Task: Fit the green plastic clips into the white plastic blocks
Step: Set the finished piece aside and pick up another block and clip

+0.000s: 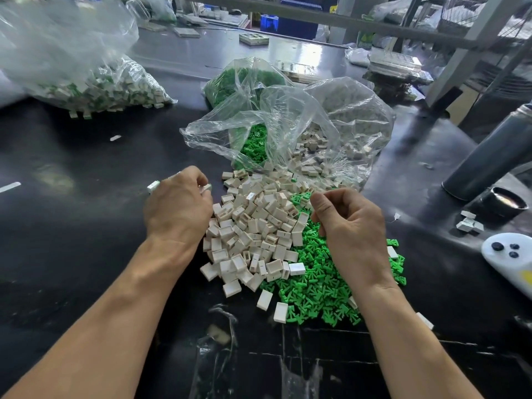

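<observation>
Here, both hands hover over a mixed heap on a black table [72, 226]. The left hand [178, 205] is curled, its fingertips pinching a small white block [206, 188] just beside the left edge of the pile of white plastic blocks [253, 226]; another white-and-green piece [153, 186] shows at the far side of its knuckles, though whether the hand holds it or it lies on the table is hard to tell. The right hand [348, 226] has its fingers bent inward with thumb and forefinger drawn together above the pile of green plastic clips [319, 286]; any clip between them is too small to make out. The white pile touches the green pile along its right edge, a few blocks lying on the clips. Behind them, a clear plastic bag [288, 125] lies open, spilling blocks and clips forward. A second bag [72, 61] at far left holds white blocks with green showing in them. At right stand a dark cylinder [489, 156], a black cup [503, 204] and a white controller [509, 257].
</observation>
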Available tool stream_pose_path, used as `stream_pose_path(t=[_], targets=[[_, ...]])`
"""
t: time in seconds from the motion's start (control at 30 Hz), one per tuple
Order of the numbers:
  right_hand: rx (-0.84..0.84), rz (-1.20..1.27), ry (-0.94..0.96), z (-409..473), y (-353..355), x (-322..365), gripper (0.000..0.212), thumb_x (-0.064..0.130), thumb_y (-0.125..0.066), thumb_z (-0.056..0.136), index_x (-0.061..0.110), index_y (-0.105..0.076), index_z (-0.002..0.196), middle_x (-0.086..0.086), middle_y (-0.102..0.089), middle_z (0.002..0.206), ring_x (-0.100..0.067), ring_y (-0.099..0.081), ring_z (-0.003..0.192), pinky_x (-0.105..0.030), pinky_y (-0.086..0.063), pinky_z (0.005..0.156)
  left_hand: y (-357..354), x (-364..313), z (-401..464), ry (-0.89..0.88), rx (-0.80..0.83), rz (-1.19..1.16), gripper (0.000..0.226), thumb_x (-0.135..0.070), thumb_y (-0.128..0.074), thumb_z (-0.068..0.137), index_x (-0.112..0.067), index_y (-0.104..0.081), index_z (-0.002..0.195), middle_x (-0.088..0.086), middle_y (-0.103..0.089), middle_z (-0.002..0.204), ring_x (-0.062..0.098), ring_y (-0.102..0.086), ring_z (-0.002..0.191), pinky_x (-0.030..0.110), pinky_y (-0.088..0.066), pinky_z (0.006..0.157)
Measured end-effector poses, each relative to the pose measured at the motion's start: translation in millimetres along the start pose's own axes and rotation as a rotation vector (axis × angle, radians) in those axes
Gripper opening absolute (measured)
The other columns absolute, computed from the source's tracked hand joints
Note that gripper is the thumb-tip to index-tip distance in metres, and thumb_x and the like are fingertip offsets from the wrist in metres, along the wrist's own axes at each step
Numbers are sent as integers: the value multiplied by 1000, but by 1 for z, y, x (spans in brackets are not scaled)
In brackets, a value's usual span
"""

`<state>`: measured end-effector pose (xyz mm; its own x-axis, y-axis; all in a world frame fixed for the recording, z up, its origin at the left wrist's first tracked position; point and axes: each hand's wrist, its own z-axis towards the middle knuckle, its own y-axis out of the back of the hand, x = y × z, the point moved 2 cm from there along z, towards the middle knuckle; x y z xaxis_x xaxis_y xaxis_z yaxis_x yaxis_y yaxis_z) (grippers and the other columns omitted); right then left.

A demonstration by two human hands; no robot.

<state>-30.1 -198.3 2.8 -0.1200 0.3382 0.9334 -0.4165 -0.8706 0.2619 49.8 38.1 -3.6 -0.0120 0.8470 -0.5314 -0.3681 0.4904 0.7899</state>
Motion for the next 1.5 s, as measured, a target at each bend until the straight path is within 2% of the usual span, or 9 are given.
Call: stream_pose_path(t=[0.27, 0.43, 0.5, 0.63, 0.73, 0.97, 1.13, 1.33, 1.5], targets=[[-53, -16, 0, 2, 5, -3, 9, 33, -75, 95, 26, -71, 91, 8, -73, 80, 0, -62, 64, -13, -48, 58, -3, 3, 3, 16, -5, 53, 17, -20, -60, 97, -23, -73, 107, 9, -76, 100, 38, -67, 99, 41, -50, 81], [-84, -34, 1, 5, 13, -3, 6, 31, -75, 95, 28, -72, 90, 14, -74, 79, 3, -64, 64, -11, -48, 59, -7, -13, -9, -101, 103, -219, 14, -34, -63, 101, -23, -70, 98, -7, -70, 87, 12, -67, 77, 32, -57, 68], [-102, -70, -18, 6, 17, -4, 13, 35, -72, 97, 28, -72, 86, 12, -74, 77, 0, -62, 62, -19, -50, 59, -12, -20, -15, -158, 166, -255, 18, -39, -64, 100, -23, -70, 98, -7, -67, 91, 7, -64, 76, 26, -56, 67], [-81, -202, -58, 8, 23, -4, 34, 47, -61, 102, 24, -71, 80, 8, -72, 74, -11, -62, 65, -38, -53, 64, -16, -28, -21, -200, 202, -251, 25, -45, -68, 94, -22, -73, 104, -2, -65, 103, 16, -66, 88, 42, -59, 86], [-41, -385, -73, 11, 28, -5, 26, 47, -66, 98, 26, -72, 83, 8, -70, 74, -16, -65, 75, -43, -57, 74, -15, -31, -22, -208, 178, -239, 22, -42, -73, 91, -24, -76, 105, -3, -64, 105, 17, -65, 94, 43, -57, 91], [98, -541, -159, 14, 35, -6, 10, 41, -75, 93, 32, -78, 92, 16, -70, 84, -4, -62, 83, -36, -55, 87, -13, -33, -24, -221, 158, -275, 11, -31, -75, 92, -22, -77, 98, -7, -65, 97, 13, -65, 86, 40, -60, 85], [249, -540, -168, 13, 35, -2, 7, 42, -81, 87, 43, -78, 92, 17, -65, 97, -3, -58, 87, -27, -46, 76, -13, -33, -24, -219, 147, -306, 12, -29, -72, 95, -18, -73, 94, -8, -64, 90, 7, -62, 76, 33, -59, 78], [284, -586, -155, 13, 33, -4, 10, 36, -82, 87, 43, -78, 92, 17, -60, 100, -5, -55, 93, -32, -47, 89, -17, -30, -21, -195, 218, -251, 11, -26, -70, 97, -20, -75, 105, -4, -65, 105, 18, -66, 95, 41, -58, 91], [273, -588, -100, 12, 31, -4, 10, 31, -81, 89, 37, -76, 84, 17, -64, 102, -8, -57, 96, -37, -50, 95, -18, -28, -20, -149, 256, -277, 10, -24, -72, 96, -24, -74, 106, -4, -67, 105, 18, -69, 93, 43, -60, 89]])
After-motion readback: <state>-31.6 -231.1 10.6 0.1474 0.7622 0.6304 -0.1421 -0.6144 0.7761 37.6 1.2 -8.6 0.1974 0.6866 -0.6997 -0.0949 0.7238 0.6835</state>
